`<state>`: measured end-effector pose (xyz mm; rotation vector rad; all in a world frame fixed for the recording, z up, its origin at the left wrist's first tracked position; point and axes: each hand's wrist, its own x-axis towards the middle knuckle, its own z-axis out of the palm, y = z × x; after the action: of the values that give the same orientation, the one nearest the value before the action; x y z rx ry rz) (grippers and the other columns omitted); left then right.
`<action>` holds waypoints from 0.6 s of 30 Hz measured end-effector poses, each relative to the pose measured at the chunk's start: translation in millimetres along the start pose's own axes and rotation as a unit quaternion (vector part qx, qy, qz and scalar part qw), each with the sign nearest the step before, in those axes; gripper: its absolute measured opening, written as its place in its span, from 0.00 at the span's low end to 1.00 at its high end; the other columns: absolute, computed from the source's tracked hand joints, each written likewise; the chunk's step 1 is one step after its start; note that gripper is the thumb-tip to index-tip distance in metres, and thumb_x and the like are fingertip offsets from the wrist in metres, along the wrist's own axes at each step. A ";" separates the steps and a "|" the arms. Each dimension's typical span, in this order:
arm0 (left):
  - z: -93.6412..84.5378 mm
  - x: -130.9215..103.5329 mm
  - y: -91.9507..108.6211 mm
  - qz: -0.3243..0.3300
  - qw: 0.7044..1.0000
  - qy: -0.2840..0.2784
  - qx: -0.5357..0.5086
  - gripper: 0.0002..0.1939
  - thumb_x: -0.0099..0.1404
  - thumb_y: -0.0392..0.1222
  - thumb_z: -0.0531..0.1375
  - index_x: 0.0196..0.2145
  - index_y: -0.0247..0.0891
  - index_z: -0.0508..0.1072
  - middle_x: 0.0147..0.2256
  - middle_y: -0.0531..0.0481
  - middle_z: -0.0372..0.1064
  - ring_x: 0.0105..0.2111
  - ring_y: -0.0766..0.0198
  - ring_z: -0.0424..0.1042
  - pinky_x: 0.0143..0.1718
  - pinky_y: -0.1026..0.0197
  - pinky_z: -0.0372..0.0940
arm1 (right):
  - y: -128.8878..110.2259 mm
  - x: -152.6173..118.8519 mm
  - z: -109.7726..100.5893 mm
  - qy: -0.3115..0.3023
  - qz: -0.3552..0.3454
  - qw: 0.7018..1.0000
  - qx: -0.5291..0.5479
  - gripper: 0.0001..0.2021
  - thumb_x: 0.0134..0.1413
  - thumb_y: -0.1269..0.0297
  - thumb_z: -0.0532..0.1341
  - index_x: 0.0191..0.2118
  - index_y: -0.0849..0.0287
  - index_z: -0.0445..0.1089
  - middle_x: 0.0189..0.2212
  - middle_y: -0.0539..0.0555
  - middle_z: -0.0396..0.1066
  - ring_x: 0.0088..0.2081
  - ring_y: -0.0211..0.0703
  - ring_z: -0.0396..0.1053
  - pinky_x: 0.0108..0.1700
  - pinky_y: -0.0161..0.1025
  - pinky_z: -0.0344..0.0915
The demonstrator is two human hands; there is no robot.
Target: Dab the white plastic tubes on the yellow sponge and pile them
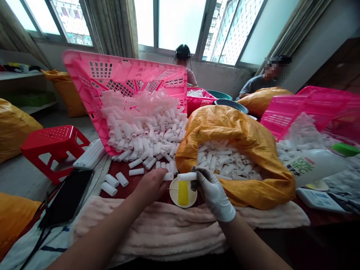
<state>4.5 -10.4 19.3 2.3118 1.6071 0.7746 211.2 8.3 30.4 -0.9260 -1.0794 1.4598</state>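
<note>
**Two pinch grips, crowded workspace**

Far left: pink crate stands tilted, spilling a heap of white tubes toward the near side. It partly hides one co-worker; a second co-worker sits far right. Orange sack, mouth open on more tubes, takes up the space just beyond the right hand. Right of it: plastic bottle with green cap, leaning; flat white device near it. Left side: red stool, dark-screened device on a cloth, a few loose tubes on the red surface. Near edge: pink towel under both forearms.

Fingers: left hand is bare, closed in a pinch on the left-hand tube, whose end pokes out. Thin rod below those fingers; can't tell if held. Right hand wears a white glove, dark at the tips, thumb and fingers pinching the right-hand tube by its right end. Tubes sit nearly end to end, narrow gap, right one above a round dish with a yellow strip.
</note>
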 end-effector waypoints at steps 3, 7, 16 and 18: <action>-1.7 -3.3 12.4 0.015 0.997 -0.034 -0.061 0.08 0.57 0.35 0.52 0.36 0.38 0.67 0.30 0.52 0.66 0.30 0.66 0.64 0.32 0.65 0.58 | -7.7 -3.4 11.6 -0.023 -0.016 0.998 -0.049 0.13 0.47 0.55 0.63 0.36 0.58 0.68 0.18 0.45 0.64 0.19 0.33 0.62 0.23 0.32 0.61; -5.5 -5.3 16.7 -0.002 0.990 -0.084 -0.117 0.05 0.56 0.34 0.52 0.31 0.38 0.66 0.26 0.55 0.64 0.26 0.68 0.63 0.29 0.67 0.55 | -14.7 -5.0 9.3 -0.048 -0.087 0.988 -0.116 0.09 0.48 0.58 0.63 0.35 0.56 0.68 0.31 0.48 0.65 0.22 0.30 0.63 0.26 0.32 0.63; -7.7 -6.5 22.6 0.033 0.996 -0.085 -0.019 0.06 0.60 0.40 0.52 0.33 0.38 0.68 0.28 0.52 0.69 0.28 0.65 0.67 0.28 0.66 0.57 | -29.2 -17.9 13.6 -0.136 -0.280 0.891 -0.331 0.08 0.55 0.67 0.56 0.41 0.55 0.67 0.40 0.54 0.66 0.45 0.42 0.64 0.48 0.39 0.62; -6.0 -4.2 28.9 0.054 0.995 -0.062 0.058 0.09 0.61 0.42 0.52 0.35 0.37 0.68 0.29 0.48 0.70 0.29 0.62 0.69 0.29 0.64 0.58 | -32.3 -18.6 16.9 -0.119 -0.234 0.895 -0.360 0.07 0.57 0.63 0.54 0.39 0.57 0.68 0.35 0.53 0.68 0.39 0.40 0.66 0.42 0.36 0.64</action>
<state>23.3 -25.8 36.5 2.4927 1.5221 0.5594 207.4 -11.1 66.2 -0.8956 -1.9469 0.7698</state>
